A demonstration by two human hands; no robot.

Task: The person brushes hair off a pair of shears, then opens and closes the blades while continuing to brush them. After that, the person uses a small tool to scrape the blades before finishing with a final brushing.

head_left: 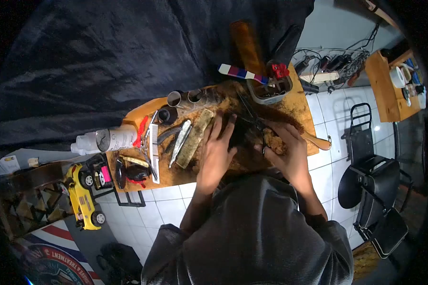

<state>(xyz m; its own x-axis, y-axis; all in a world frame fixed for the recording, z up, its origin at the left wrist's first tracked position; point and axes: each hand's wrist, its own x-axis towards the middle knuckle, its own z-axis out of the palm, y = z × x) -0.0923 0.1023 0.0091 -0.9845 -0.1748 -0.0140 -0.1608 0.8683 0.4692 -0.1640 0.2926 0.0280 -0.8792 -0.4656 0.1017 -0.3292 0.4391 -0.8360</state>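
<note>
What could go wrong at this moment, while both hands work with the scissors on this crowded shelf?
1. The scissors in the right hand point close to the left hand, so its fingers could probably be nicked.
2. The comb and the spray bottle lie near the edge of the wooden shelf; a nudge might knock them off.

Readable only in part: curved white lettering "TREATMENT" on the round barber emblem (pixel 47 266), far below and out beyond the left hand (pixel 217 152). Other letters around that emblem too blurred to make out. Nothing legible on the spray bottle (pixel 110 139).
</note>
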